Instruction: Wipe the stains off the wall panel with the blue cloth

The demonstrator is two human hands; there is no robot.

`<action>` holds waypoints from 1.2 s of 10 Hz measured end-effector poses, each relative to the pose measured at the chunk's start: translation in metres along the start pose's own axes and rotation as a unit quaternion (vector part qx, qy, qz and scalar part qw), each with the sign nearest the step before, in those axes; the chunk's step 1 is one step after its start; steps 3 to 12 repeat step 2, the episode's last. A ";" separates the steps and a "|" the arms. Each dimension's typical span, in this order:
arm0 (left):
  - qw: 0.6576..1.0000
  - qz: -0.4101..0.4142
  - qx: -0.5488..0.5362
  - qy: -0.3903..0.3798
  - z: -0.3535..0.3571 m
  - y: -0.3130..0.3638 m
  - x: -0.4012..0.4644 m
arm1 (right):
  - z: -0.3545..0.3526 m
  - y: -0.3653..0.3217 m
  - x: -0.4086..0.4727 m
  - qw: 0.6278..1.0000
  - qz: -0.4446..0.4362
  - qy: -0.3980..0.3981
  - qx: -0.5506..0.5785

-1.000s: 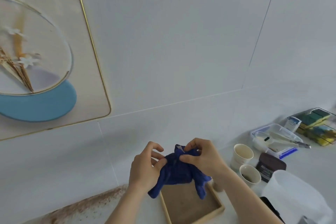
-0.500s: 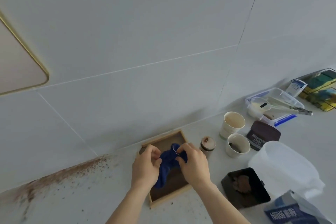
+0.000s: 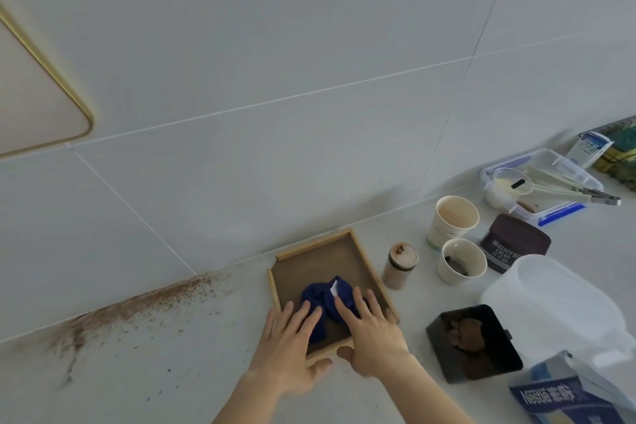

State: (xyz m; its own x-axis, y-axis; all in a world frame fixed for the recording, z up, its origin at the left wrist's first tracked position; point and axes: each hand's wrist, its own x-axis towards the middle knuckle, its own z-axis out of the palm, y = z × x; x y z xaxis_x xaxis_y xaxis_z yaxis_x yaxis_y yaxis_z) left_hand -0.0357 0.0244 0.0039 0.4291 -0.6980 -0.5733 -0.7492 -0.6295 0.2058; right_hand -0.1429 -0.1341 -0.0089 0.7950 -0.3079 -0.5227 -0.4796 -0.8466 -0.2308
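The cloth [image 3: 327, 303] is lying bunched in the near half of the tray [image 3: 318, 246], and both hands are lying flat over its near part. The left hand [image 3: 292, 351] is spreading its fingers wide across the cloth's left side, thumb down by the tray's near rim; the right hand [image 3: 371, 334] is pressing open-palmed on the cloth's right side, thumb also at the near rim. Neither hand is gripping the cloth; the far part of it is showing past the fingertips. The cloth is dark blue, crumpled into folds, with a small white tag [image 3: 334, 287] sticking up near its middle. Brown stains [image 3: 137, 303] are running along the foot of the wall [image 3: 309, 62] to the left of the tray, well apart from the cloth, with specks scattered on the counter [image 3: 172, 372] below.
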 end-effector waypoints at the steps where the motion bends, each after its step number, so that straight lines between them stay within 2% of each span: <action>1: 0.999 0.010 0.010 0.046 -0.021 -0.013 -0.014 | -0.019 -0.006 -0.003 1.000 0.008 -0.007 0.003; 2: 0.996 0.018 0.003 0.088 -0.047 -0.024 -0.035 | -0.044 -0.017 -0.013 1.000 -0.009 -0.021 -0.016; 12: 0.996 0.018 0.003 0.088 -0.047 -0.024 -0.035 | -0.044 -0.017 -0.013 1.000 -0.009 -0.021 -0.016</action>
